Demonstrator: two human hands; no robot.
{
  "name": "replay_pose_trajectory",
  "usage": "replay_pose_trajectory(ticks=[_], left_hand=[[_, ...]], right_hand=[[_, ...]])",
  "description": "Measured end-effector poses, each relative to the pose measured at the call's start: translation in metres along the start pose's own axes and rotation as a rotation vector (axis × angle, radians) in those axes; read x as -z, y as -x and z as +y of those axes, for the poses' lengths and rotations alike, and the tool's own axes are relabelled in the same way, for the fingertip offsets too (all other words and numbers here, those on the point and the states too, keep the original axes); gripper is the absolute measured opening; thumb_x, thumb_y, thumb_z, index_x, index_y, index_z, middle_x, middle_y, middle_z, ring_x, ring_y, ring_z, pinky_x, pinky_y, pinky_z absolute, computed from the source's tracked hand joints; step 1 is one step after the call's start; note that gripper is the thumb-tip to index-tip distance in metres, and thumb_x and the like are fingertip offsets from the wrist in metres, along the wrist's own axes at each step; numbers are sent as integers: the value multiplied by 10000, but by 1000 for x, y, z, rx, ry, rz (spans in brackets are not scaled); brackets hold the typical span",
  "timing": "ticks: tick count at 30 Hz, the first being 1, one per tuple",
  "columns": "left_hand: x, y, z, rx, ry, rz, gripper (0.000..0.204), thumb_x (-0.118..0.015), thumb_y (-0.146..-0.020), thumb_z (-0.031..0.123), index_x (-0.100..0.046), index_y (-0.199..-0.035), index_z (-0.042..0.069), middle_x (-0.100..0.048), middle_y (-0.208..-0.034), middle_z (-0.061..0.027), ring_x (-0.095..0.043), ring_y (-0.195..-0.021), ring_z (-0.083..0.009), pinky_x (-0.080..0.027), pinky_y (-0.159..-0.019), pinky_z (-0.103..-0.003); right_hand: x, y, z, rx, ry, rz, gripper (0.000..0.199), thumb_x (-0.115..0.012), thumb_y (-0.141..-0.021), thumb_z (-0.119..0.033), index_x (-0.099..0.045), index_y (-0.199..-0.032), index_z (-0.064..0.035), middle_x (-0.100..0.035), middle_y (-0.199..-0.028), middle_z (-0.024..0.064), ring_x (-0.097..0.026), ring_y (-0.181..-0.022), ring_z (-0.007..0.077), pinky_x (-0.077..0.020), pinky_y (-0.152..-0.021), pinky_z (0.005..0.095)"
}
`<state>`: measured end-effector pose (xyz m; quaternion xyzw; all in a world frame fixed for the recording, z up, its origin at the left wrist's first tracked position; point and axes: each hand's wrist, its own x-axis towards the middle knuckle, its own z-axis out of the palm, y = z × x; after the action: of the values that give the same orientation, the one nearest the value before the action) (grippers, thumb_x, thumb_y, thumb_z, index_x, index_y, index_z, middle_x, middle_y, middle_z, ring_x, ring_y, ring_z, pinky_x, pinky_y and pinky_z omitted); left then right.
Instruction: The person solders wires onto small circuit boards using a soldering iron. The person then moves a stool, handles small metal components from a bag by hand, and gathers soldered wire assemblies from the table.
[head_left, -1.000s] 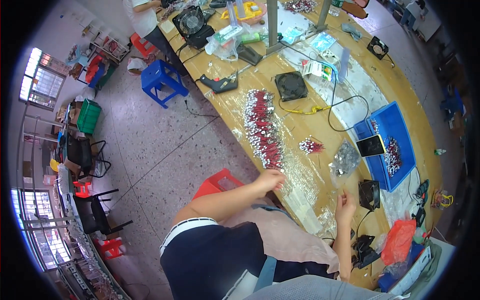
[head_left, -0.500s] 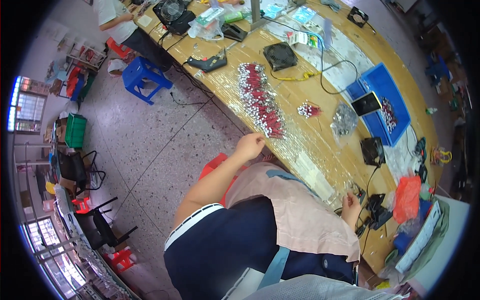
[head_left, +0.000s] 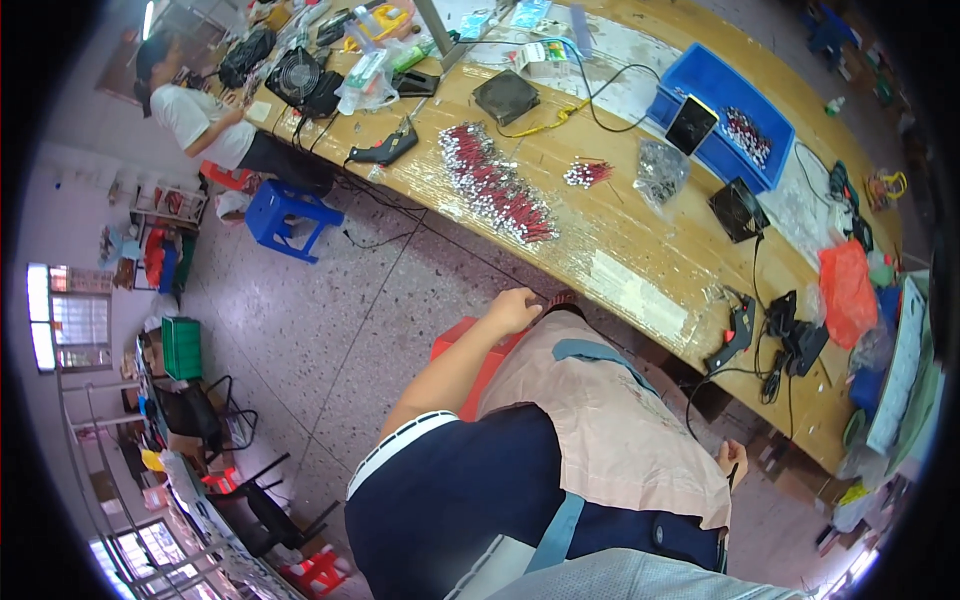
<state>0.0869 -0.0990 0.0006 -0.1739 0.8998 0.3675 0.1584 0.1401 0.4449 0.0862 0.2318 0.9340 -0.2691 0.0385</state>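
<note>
My left hand point(head_left: 514, 311) hangs just off the table's near edge, its fingers curled together with nothing visible in them. Low beside the apron on the right is my right hand point(head_left: 734, 459), its fingers bent around a thin dark thing too small to name. On the table, nearest the left hand, lies a long pile of small red pieces with whitish ends point(head_left: 495, 185). A small cluster of the same pieces point(head_left: 587, 173) sits to its right. A black glue gun point(head_left: 738, 333) rests on the table above my right hand, with its cable looping off the edge.
The table point(head_left: 560, 240) also carries a second glue gun point(head_left: 385, 148), square black fans point(head_left: 506, 97), a blue bin point(head_left: 768, 100) with a phone on its rim, and a red plastic bag point(head_left: 848, 290). A blue stool point(head_left: 290, 215) and a seated co-worker point(head_left: 200, 115) are at the left.
The view has shifted, and my body is farther from the table. My right hand has left the tabletop and dropped beside the apron. My left hand has drawn back from the edge.
</note>
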Motion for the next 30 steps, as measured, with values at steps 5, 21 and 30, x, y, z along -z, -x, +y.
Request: replay_pose_trajectory(ticks=[5, 21, 30], left_hand=[[13, 24, 1, 90, -84, -119, 413, -671, -795, 284, -630, -1108, 18, -635, -1097, -202, -604, -1033, -350, -474, -904, -406], [86, 10, -59, 98, -144, -66, 413, -681, -788, 277, -627, -1104, 16, -632, -1082, -217, -597, -1027, -364, -473, -895, -413], [217, -71, -123, 72, -195, 118, 397, -678, -775, 263, -640, -1075, 7, -648, -1048, -203, -612, -997, -356, -482, -875, -415]], right_hand=[[-8, 18, 11, -44, -172, -35, 244, -618, -864, -148, -634, -1032, 28, -667, -834, 113, -612, -685, 148, -497, -618, 284], [-79, 44, 71, 14, 228, 334, 178, -600, -853, -128, -615, -946, 22, -641, -784, 118, -611, -701, 212, -492, -632, 337], [-194, 37, 79, -526, -305, 160, 162, -602, -853, -116, -600, -949, 13, -631, -777, 99, -606, -714, 204, -482, -587, 325]])
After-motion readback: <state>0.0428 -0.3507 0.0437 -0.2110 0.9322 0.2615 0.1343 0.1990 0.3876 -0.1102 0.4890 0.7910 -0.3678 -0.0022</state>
